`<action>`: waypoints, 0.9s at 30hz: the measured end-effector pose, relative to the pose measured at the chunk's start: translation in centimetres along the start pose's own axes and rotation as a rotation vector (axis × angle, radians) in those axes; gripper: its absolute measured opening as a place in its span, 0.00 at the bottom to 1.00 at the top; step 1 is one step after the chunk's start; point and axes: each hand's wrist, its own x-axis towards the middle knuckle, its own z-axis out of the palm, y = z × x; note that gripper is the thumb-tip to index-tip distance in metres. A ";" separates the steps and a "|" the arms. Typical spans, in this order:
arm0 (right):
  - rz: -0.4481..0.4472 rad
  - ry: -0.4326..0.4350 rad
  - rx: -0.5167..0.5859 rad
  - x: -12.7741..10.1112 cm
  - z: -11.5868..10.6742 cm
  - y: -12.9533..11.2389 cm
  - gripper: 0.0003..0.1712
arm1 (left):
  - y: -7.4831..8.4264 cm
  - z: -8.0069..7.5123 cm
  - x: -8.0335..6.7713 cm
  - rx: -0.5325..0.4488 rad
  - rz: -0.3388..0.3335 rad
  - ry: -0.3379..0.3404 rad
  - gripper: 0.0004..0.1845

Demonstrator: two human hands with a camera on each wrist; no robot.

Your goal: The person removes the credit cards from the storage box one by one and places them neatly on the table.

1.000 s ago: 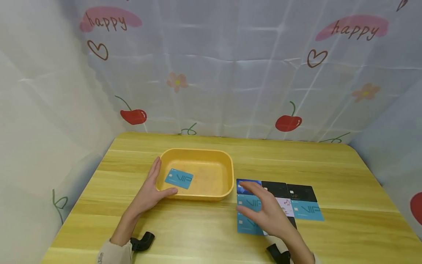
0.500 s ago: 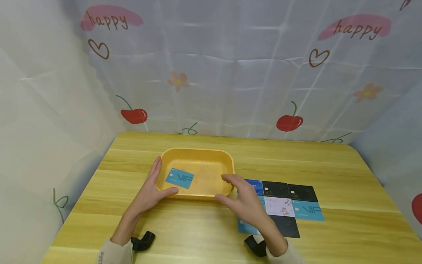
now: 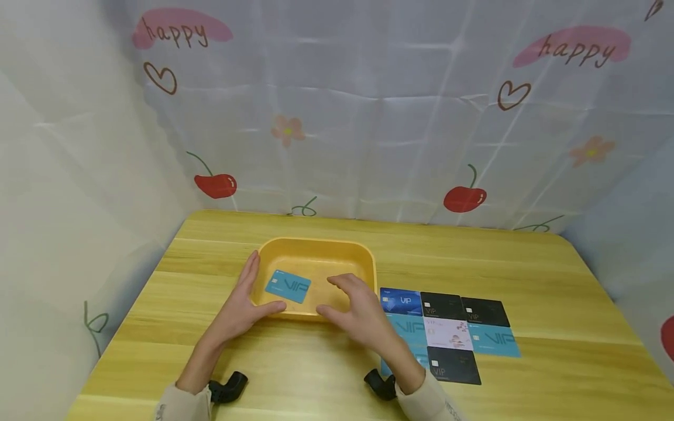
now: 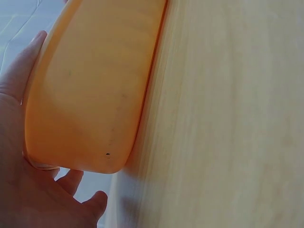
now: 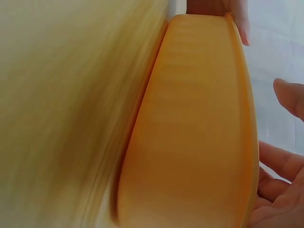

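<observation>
A teal VIP card [image 3: 288, 286] lies flat in the left part of a shallow yellow plastic tray [image 3: 344, 250]. My left hand [image 3: 234, 313] holds the tray's front left corner, thumb over the front rim and fingers along the left side. In the left wrist view the thumb lies along the rim of the tray [image 4: 95, 85]. Over the tray's front right part is my right hand [image 3: 359, 313], thumb and fingers apart with nothing between them. The right wrist view has that hand [image 5: 282, 190] beyond the tray's front wall [image 5: 194, 118].
Several cards lie edge to edge right of the tray: a blue VIP card [image 3: 401, 302], black cards [image 3: 484, 311], a white flowered card [image 3: 447, 334] and teal cards [image 3: 494, 340]. Part of the group is behind my right forearm. A printed curtain [image 3: 342, 146] hangs behind the wooden table [image 3: 553, 280].
My right hand has moved left from above the cards to over the tray, uncovering most of the cards. The left hand has stayed at the tray's corner, and the teal card inside is unmoved.
</observation>
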 end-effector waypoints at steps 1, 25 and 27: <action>0.000 -0.006 -0.003 0.2 0.2 -0.1 0.30 | 0.0 -0.1 0.0 0.000 0.000 -0.001 0.63; 0.035 -0.175 -0.195 5.4 3.9 -1.3 0.38 | 0.3 -0.3 -0.2 -0.020 0.012 -0.017 0.62; 0.043 -0.181 -0.200 5.6 4.0 -1.3 0.39 | 0.2 -0.2 -0.1 -0.018 0.015 -0.017 0.62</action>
